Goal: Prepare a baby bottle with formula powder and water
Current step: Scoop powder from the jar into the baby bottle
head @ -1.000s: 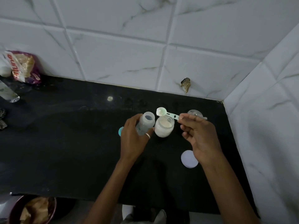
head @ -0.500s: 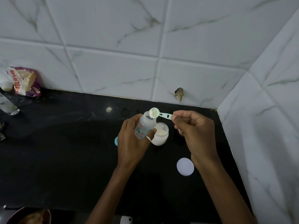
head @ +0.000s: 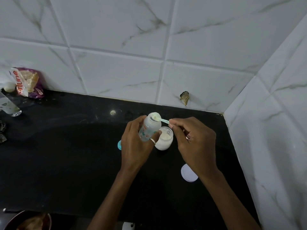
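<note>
My left hand (head: 135, 145) grips a clear baby bottle (head: 149, 127), tilted with its open mouth up and away from me. My right hand (head: 194, 141) pinches the handle of a small pale-green scoop (head: 157, 117). The scoop's bowl, holding powder, rests over the bottle's mouth. Just right of the bottle stands an open jar of white formula powder (head: 164, 138) on the black counter (head: 66, 155). Its white lid (head: 188, 175) lies flat nearer to me, partly under my right wrist.
A teal piece (head: 119, 145) peeks out behind my left hand. At the far left are a snack packet (head: 27, 83) and a clear glass (head: 9, 106). A bowl (head: 25, 220) sits below the counter's front edge. Tiled walls close the back and right side.
The scoop went from above the jar leftward to the bottle's mouth and has tipped over it. The bottle stayed in my left hand, and the view shifted slightly.
</note>
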Tool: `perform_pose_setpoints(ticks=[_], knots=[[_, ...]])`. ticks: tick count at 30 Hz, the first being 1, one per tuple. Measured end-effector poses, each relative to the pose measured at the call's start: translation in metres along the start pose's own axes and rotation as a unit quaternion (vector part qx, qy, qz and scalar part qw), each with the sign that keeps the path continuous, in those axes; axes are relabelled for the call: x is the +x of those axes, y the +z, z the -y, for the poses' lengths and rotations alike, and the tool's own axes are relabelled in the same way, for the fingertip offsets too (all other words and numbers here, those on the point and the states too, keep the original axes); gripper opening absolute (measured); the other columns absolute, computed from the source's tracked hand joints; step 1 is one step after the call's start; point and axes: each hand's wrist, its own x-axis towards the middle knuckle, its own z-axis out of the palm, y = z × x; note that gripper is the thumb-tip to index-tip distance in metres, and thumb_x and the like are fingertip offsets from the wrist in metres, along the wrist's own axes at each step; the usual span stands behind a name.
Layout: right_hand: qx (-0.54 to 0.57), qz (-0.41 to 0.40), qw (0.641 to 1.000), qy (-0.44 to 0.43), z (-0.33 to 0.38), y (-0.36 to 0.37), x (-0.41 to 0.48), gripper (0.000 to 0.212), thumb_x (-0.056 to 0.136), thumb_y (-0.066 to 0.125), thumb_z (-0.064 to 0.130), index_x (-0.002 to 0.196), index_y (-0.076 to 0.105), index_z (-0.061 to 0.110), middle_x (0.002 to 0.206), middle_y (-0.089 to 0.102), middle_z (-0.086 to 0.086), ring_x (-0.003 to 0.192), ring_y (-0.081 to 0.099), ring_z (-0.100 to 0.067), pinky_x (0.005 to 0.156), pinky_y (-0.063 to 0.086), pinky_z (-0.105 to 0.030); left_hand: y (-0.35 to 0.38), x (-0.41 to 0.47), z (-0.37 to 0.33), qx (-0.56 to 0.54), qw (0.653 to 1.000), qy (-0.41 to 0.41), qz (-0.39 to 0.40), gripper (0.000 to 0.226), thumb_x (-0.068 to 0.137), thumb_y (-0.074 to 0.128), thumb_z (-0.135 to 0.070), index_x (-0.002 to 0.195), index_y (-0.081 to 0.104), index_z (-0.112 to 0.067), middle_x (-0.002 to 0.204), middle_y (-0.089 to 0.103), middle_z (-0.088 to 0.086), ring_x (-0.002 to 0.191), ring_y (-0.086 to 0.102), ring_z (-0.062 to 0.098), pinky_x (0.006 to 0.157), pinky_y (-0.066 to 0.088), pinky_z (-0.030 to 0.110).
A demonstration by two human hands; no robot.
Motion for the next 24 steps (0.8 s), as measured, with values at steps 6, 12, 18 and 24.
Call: perform_pose_setpoints(ticks=[6, 12, 18, 24], knots=[[-0.085, 0.021, 0.986, -0.138, -0.011, 0.000, -0.003, 0.023, 0.097, 0.058, 0.010, 0.105, 0.077, -0.001, 0.098, 0.076, -0.014, 0.086, 0.072, -0.025, 0.073, 0.061, -0.039, -0.001, 0.003, -0.002, -0.001, 1.000, 0.003, -0.007, 0.065, 0.077, 0.087, -0.033, 0.132, 0.061, -0.010, 0.126, 0.066, 0.006, 0.114, 0.064, 0.020, 0.094, 0.058, 0.041], [-0.097, 0.028, 0.970, -0.219, -0.014, 0.000, 0.002, 0.035, 0.109, 0.046, 0.014, 0.106, 0.076, -0.003, 0.098, 0.076, -0.016, 0.089, 0.073, -0.026, 0.079, 0.062, -0.035, -0.001, 0.006, 0.002, 0.004, 1.000, 0.002, -0.007, 0.067, 0.077, 0.088, -0.032, 0.133, 0.060, -0.010, 0.127, 0.065, 0.007, 0.115, 0.064, 0.020, 0.094, 0.059, 0.043], [-0.119, 0.012, 0.961, -0.249, -0.013, 0.001, 0.003, 0.032, 0.108, 0.050, 0.015, 0.106, 0.076, -0.003, 0.098, 0.077, -0.014, 0.089, 0.071, -0.024, 0.080, 0.060, -0.032, -0.002, 0.006, 0.004, -0.004, 1.000, -0.005, -0.004, 0.067, 0.077, 0.087, -0.032, 0.134, 0.059, -0.012, 0.128, 0.064, 0.007, 0.116, 0.064, 0.021, 0.094, 0.059, 0.045], [-0.128, 0.011, 0.962, -0.239, -0.012, 0.005, 0.001, 0.029, 0.107, 0.052, 0.014, 0.107, 0.077, -0.001, 0.099, 0.077, -0.013, 0.090, 0.072, -0.025, 0.078, 0.061, -0.036, -0.002, 0.008, 0.005, -0.004, 1.000, -0.011, -0.001, 0.067, 0.077, 0.087, -0.031, 0.134, 0.059, -0.011, 0.127, 0.064, 0.005, 0.115, 0.064, 0.019, 0.093, 0.059, 0.045]])
